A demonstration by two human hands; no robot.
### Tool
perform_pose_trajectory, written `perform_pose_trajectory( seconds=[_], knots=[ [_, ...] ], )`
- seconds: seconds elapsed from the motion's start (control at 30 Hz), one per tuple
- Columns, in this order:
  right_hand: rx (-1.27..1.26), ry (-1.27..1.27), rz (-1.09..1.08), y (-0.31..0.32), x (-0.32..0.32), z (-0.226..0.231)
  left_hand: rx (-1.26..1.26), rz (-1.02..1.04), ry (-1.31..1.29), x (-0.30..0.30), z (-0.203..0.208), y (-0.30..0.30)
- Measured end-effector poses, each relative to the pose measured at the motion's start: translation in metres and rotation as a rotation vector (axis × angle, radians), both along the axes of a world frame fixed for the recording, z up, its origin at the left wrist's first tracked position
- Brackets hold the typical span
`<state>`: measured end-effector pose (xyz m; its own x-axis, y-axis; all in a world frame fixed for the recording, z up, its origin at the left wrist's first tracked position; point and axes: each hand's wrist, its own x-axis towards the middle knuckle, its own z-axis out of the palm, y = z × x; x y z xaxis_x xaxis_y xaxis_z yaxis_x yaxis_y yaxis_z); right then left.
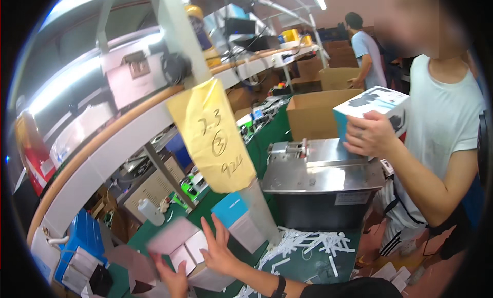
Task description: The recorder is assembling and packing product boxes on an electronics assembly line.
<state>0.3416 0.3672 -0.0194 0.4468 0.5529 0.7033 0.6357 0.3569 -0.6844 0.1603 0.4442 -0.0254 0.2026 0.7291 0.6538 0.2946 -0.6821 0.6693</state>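
Observation:
An open carton (213,280) with a raised flap and pale inner boxes (195,245) stands on the green table in front of me. My left hand (172,278) grips its near left corner, thumb and fingers on either side of the wall. My right hand (222,253) lies at its right side with fingers spread, fingertips by the inner boxes; a dark band circles that wrist. Just behind my right hand stands a closed white and blue box (239,222). Left of the carton is another open box (134,272), blurred and partly hidden.
Paper strips (313,246) litter the table at right, below a metal-topped machine (323,174). Across it a co-worker's hand (371,136) holds a printed box (374,100). A yellow paper (211,136) hangs on a post. Left: a shelf edge (102,144) and blue bin (82,241).

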Motion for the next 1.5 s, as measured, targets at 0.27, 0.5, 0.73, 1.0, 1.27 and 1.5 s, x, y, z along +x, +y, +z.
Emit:
perform_pose_trajectory(
  seconds=[0.27,0.5,0.73,1.0,1.27,1.5],
  knots=[
    [0.343,0.045,0.664,0.018,0.036,-0.050,0.305,-0.255,0.081,-0.009,-0.028,0.008],
    [0.287,0.123,0.653,0.015,0.037,-0.044,0.064,-0.212,-0.179,0.019,-0.029,-0.025],
    [0.250,0.284,0.635,0.015,0.043,-0.041,0.264,-0.214,0.105,0.006,-0.015,-0.010],
    [0.336,0.116,0.649,0.011,0.060,-0.048,0.615,-0.113,0.411,0.009,-0.013,-0.031],
    [0.417,-0.046,0.650,0.010,0.073,-0.058,0.717,0.018,0.342,0.034,-0.024,-0.052],
    [0.500,-0.166,0.705,0.018,0.066,-0.062,0.627,0.005,0.420,0.005,-0.037,-0.049]
  ],
)
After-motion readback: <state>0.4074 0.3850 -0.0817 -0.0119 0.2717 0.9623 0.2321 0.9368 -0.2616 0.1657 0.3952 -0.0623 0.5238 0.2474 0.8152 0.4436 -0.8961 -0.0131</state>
